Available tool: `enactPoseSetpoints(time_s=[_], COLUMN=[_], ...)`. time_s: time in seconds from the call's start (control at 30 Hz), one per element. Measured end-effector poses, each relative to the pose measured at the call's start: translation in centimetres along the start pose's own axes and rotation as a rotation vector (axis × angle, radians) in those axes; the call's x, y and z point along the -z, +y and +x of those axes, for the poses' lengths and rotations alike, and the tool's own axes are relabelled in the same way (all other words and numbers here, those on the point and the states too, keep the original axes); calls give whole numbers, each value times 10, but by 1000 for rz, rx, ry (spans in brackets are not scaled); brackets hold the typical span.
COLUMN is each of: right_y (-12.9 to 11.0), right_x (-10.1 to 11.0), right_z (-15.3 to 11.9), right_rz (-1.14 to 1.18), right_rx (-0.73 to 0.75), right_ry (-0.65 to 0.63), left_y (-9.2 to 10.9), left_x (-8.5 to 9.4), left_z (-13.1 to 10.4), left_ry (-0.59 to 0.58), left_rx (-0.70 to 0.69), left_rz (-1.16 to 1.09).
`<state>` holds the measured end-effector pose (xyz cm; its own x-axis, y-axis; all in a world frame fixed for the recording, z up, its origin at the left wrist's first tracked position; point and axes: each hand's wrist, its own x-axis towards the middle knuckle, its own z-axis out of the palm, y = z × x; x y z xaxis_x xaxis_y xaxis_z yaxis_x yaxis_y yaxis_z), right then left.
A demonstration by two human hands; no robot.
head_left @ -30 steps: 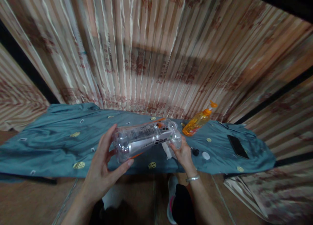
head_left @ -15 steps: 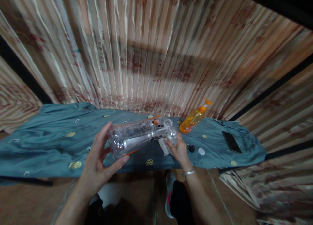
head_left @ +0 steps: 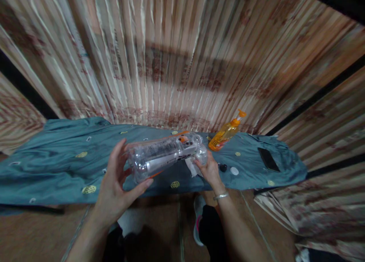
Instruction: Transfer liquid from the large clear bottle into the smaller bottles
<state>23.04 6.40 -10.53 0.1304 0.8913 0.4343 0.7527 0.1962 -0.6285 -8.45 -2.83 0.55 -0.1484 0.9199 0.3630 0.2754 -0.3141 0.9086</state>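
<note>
A large clear plastic bottle [head_left: 159, 155] with a grey, black and orange label lies tilted in the air, its base toward the left. My left hand [head_left: 118, 182] grips the base end, thumb below and fingers behind. At the neck end, my right hand [head_left: 210, 171] is closed around a small clear rounded plastic piece [head_left: 202, 154], which meets or overlaps the bottle's neck; I cannot tell whether they are joined. A crumpled white tissue [head_left: 193, 167] shows just under the right fingers.
Teal patterned cloth [head_left: 62, 159] covers the narrow table. Right of my hand are a black cap [head_left: 223, 167] and a white cap [head_left: 234, 171]. Behind them stands an orange pump bottle [head_left: 224, 136]; a dark phone [head_left: 268, 159] lies farther right. A pleated curtain [head_left: 171, 64] hangs behind.
The view has shifted slightly. Both hands keep their hold, and the bottle stays at nearly the same tilt between them.
</note>
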Motion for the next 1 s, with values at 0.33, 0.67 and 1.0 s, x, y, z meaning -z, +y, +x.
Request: enactPoseSetpoints(time_s=[0.33, 0.67, 1.0], right_y=[-8, -7, -7], right_x=[5, 5, -1], right_z=[3, 2, 0], right_rz=[34, 39, 51], right_rx=[13, -47, -118], right_ry=[-11, 1, 34], left_y=[-1, -3, -4], left_x=[0, -3, -5], left_z=[0, 0, 4], left_ry=[-5, -1, 29], left_rx=[-4, 30, 11], left_rz=[-39, -49, -95])
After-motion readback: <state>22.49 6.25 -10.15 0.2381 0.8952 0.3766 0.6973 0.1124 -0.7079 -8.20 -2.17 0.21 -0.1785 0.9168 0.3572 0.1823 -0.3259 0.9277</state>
